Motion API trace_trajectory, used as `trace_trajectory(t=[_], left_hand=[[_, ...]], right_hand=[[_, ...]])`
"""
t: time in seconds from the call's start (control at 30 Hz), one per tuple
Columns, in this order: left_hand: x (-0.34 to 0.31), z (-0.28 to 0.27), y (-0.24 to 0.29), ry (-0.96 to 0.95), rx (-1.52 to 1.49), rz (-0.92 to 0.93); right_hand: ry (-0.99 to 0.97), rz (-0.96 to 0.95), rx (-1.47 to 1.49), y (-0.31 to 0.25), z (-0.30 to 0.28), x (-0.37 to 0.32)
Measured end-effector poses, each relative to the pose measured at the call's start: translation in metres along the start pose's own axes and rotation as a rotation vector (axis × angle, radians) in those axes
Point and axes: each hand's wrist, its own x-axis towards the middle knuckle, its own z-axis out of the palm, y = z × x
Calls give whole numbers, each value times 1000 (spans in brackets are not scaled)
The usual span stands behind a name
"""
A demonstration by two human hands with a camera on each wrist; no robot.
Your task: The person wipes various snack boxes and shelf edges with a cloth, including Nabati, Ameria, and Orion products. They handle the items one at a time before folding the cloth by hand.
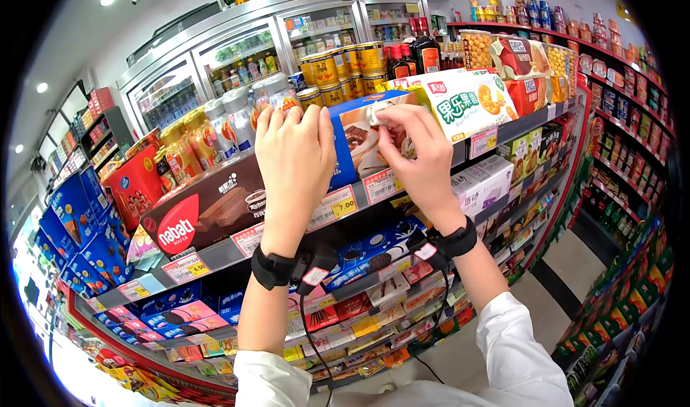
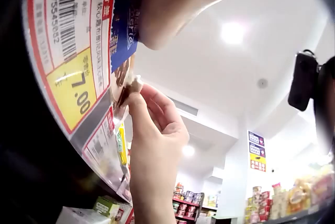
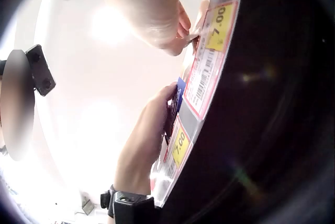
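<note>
In the head view my left hand (image 1: 296, 155) is over the top edge at the left end of a blue box (image 1: 346, 145) with a chocolate picture, its fingers bent over the top. My right hand (image 1: 420, 152) pinches a small crumpled white wad (image 1: 375, 114) between thumb and fingers, right at the front of that box. The left wrist view also has the right hand (image 2: 152, 124) with the white wad (image 2: 135, 83) against the box's printed face. A brown nabati wafer box (image 1: 208, 209) stands left of the blue box, partly behind my left hand.
Price tags (image 1: 334, 207) line the shelf edge below the boxes. A white and green biscuit box (image 1: 467, 105) stands to the right, with jars and yellow cans (image 1: 320, 69) behind. Lower shelves hold more packets. Another stocked shelf (image 1: 625, 119) rises at the far right.
</note>
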Motion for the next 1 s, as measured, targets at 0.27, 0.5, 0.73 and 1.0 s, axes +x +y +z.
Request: trace_trajectory(t=[0.27, 0.5, 0.73, 1.0], left_hand=[[5, -1, -2, -36, -98, 23], [4, 3, -3, 20, -101, 35], [4, -1, -3, -43, -49, 32], [5, -1, -3, -38, -58, 34]], right_hand=[[65, -7, -76, 1, 7, -2], [4, -24, -40, 1, 5, -6], [-49, -72, 15, -7, 13, -12], [10, 10, -12, -7, 13, -11]])
